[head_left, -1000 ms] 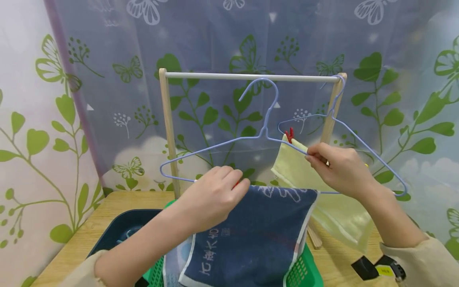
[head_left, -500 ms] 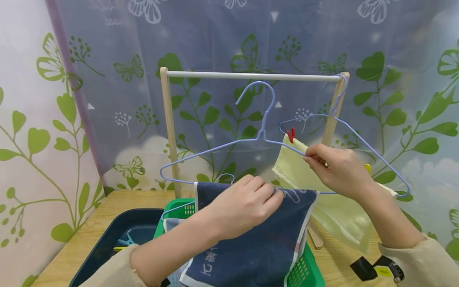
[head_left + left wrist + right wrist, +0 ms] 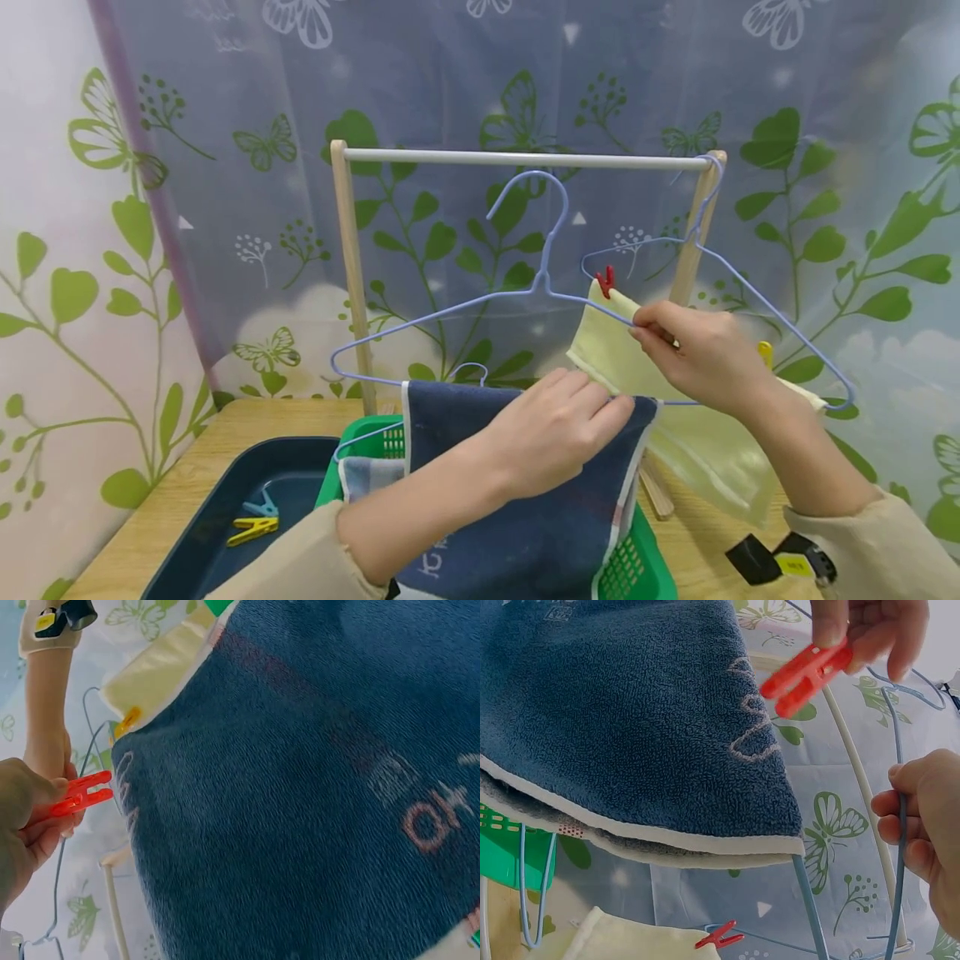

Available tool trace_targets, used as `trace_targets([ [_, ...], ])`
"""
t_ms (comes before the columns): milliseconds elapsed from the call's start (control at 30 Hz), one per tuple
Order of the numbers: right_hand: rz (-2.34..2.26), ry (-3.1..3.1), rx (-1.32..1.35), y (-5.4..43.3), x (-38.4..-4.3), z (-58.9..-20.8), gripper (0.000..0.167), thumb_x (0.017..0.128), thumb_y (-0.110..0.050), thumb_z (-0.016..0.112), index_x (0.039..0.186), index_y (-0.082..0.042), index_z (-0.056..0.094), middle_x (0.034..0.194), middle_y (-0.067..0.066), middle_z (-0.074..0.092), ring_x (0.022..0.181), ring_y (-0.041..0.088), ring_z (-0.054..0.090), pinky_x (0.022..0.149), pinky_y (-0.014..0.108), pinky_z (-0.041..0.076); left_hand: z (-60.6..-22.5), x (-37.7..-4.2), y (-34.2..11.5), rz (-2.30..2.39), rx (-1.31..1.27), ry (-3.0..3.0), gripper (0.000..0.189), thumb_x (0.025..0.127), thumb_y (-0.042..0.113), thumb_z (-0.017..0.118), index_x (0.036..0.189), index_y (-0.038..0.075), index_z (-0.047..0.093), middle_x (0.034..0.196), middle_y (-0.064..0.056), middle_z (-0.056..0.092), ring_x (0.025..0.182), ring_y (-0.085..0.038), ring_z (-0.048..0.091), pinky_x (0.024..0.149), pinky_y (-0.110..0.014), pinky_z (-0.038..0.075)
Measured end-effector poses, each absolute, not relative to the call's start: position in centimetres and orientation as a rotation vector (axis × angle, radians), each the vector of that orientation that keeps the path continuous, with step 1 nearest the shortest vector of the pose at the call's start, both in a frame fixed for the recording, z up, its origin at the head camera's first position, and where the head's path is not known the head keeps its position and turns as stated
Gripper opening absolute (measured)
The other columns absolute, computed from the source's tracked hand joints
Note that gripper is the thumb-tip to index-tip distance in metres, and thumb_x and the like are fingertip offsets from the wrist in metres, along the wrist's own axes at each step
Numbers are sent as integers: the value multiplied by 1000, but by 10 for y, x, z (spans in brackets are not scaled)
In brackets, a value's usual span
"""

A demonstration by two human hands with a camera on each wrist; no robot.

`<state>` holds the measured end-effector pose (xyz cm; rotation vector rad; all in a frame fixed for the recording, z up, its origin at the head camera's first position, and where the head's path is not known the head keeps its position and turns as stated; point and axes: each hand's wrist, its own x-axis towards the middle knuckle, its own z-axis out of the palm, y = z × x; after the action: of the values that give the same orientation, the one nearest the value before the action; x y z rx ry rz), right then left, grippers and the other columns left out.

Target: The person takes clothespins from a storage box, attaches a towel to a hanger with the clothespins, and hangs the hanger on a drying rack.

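Note:
A dark blue towel (image 3: 456,417) with white edging is folded over the lower bar of a light blue hanger (image 3: 442,310). My right hand (image 3: 701,360) pinches this hanger's right shoulder, keeping it up in front of the rack. My left hand (image 3: 555,433) pinches a red clothespin (image 3: 84,793), which the hand hides in the head view. In the right wrist view, the clothespin's prongs point toward the towel's top fold, just off the cloth. Part of that fold lies behind my left hand.
Behind stands a wooden rack with a white rod (image 3: 480,158). A second hanger (image 3: 757,296) there carries a yellow cloth (image 3: 720,467) with a red clothespin (image 3: 606,282). Below are a green basket (image 3: 648,558) and a dark tray (image 3: 202,508) holding blue and yellow clothespins.
My left hand has moved right along the towel's top fold, uncovering its left part and the clothespins in the tray. My right hand keeps its grip; the held hanger has shifted slightly left and down.

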<state>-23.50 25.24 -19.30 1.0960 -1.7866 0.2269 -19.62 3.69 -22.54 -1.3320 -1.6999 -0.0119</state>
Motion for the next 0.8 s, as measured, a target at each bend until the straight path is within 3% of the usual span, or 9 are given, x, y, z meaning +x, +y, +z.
trace_targets([
  [433, 263, -1818, 1053, 255, -232, -190, 41, 97, -35, 41, 80, -4, 60, 64, -1, 57, 50, 7, 48, 45, 19, 37, -224, -209, 57, -15, -1283, -1609, 11, 85, 3, 54, 87, 8, 63, 72, 1, 55, 66, -14, 52, 62, -22, 41],
  [800, 288, -1831, 1074, 255, -232, -190, 40, 97, -34, 41, 79, -4, 60, 63, -3, 56, 49, 6, 46, 45, 18, 36, -226, -212, 72, 5, -1325, -1652, 12, 86, 2, 52, 81, 10, 60, 75, 1, 57, 73, -14, 56, 72, -23, 43],
])
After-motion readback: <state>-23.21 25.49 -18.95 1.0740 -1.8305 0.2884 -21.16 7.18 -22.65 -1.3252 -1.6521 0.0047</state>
